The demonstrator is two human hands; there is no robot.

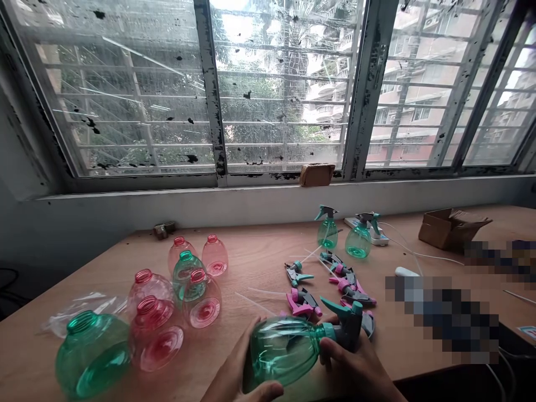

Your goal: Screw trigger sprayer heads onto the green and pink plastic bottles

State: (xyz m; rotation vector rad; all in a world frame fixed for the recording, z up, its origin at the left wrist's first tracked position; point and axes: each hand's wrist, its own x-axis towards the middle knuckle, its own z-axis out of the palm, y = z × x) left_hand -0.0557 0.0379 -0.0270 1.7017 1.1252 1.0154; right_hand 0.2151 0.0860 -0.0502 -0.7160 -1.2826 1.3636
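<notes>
A green transparent spray bottle [285, 346] lies tilted on its side between my hands, its trigger head [348, 324] pointing right. My left hand [240, 368] wraps round the base end of the bottle. Fingers of my right hand [347, 354] close on the neck and the dark grey trigger head with its teal lever. Just beyond the bottle lie several loose pink and teal spray heads [304, 301] with thin tubes. Several open pink bottles [157, 340] and green bottles [92, 352] without heads stand at the left.
Two green bottles with heads fitted [326, 231] stand at the back, near a white power strip [379, 237]. A cardboard box [448, 229] sits at the right rear. Clear plastic wrap [86, 310] lies at the left. A pixelated patch covers part of the right side.
</notes>
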